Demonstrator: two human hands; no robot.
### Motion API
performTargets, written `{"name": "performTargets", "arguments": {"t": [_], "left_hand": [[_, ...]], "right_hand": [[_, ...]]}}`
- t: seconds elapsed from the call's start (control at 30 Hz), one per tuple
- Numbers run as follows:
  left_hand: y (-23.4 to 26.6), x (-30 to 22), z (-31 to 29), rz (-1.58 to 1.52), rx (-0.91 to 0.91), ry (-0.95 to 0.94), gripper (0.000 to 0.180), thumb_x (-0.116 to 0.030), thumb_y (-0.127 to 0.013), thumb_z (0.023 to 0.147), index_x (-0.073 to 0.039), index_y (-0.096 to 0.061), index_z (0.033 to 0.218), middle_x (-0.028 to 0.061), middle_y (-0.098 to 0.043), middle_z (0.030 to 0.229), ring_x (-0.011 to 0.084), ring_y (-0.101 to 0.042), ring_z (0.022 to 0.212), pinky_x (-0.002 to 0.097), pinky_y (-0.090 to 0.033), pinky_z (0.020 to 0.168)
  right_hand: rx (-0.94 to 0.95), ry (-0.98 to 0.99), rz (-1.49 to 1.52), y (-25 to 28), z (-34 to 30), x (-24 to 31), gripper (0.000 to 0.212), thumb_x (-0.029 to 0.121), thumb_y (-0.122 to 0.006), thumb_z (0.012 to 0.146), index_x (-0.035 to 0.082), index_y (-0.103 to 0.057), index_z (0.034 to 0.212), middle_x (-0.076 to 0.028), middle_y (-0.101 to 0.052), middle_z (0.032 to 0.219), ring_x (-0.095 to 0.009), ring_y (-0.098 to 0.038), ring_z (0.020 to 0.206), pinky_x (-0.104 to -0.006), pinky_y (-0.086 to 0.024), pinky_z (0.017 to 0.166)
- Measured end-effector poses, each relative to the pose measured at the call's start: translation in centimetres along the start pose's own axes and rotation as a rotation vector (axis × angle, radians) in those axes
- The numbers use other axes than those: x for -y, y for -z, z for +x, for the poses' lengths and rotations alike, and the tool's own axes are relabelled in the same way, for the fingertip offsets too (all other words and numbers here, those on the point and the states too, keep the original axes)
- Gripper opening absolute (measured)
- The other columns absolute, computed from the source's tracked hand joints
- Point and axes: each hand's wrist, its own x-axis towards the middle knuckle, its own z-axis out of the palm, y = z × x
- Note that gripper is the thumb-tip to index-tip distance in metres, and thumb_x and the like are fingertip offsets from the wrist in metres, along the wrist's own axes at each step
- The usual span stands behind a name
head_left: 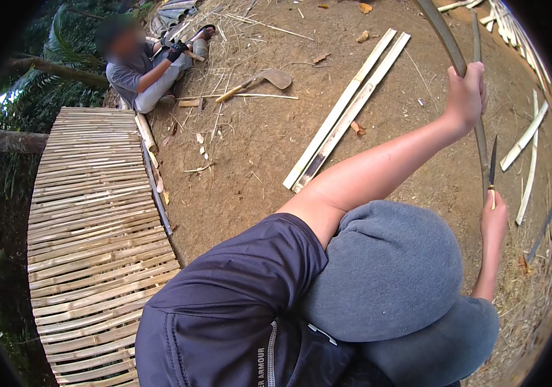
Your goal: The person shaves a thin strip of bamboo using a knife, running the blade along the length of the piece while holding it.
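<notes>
1. The setting is an outdoor yard of bare brown earth [250,148] strewn with straw and chips, with green trees at the far left edge.
2. The person's left hand [466,97] is closed tight around a long, curved bamboo strip [447,39] at the far right; the strip arcs up past the top of the view and runs down behind the fist toward the ground.
3. The right hand [494,222], near right, is wrapped around the handle of a knife [492,164], whose thin dark blade points up, just beside the strip.
4. Judging from the pose, the blade is being worked along the strip. To do it well, the upper fist should hold the strip steady while the edge runs in line with the grain, directed away from the gripping fingers and the grey-clad knee [385,271] below.
5. A shallow blade angle would likely lift thin shavings rather than dig in; the gripping fist sits well above the tip.
6. The strip looks smooth, dark greenish-grey, narrow and springy.
7. Two long pale split slats [347,109] lie side by side on the earth, flat and straight, with more slats [527,135] at the right.
8. A woven mat [95,238] of pale slats lies at the left, ribbed and even.
9. A short-handled spade [260,80] lies far off, near a seated co-worker [150,71] in dark gloves.
</notes>
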Motion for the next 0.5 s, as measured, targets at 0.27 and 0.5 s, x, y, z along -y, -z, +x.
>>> {"name": "performTargets", "arguments": {"t": [0.27, 0.5], "left_hand": [[-0.6, 0.3, 0.5, 0.056, 0.000, -0.002, 0.042, -0.031, -0.043, 0.096, -0.012, -0.029, 0.061, 0.0008, -0.029, 0.045, 0.0127, -0.030, 0.036, 0.0324, -0.024, 0.037], [0.9, -0.6, 0.8, -0.020, 0.044, 0.110, 0.047, -0.036, -0.049, 0.095, -0.018, -0.025, 0.058, -0.0035, -0.018, 0.049, 0.0131, -0.021, 0.043, 0.0325, -0.021, 0.045]], "right_hand": [[0.005, -0.025, 0.099, 0.0, -0.3, 0.3, 0.034, 0.034, -0.052, 0.102, 0.005, -0.066, 0.114, -0.026, -0.065, 0.090, -0.043, -0.065, 0.085, -0.0445, -0.049, 0.071], [-0.049, -0.010, 0.069, 1.0, -1.0, 1.9, 0.030, 0.034, -0.052, 0.101, 0.007, -0.064, 0.106, -0.023, -0.069, 0.086, -0.046, -0.065, 0.085, -0.0507, -0.052, 0.068]]}}
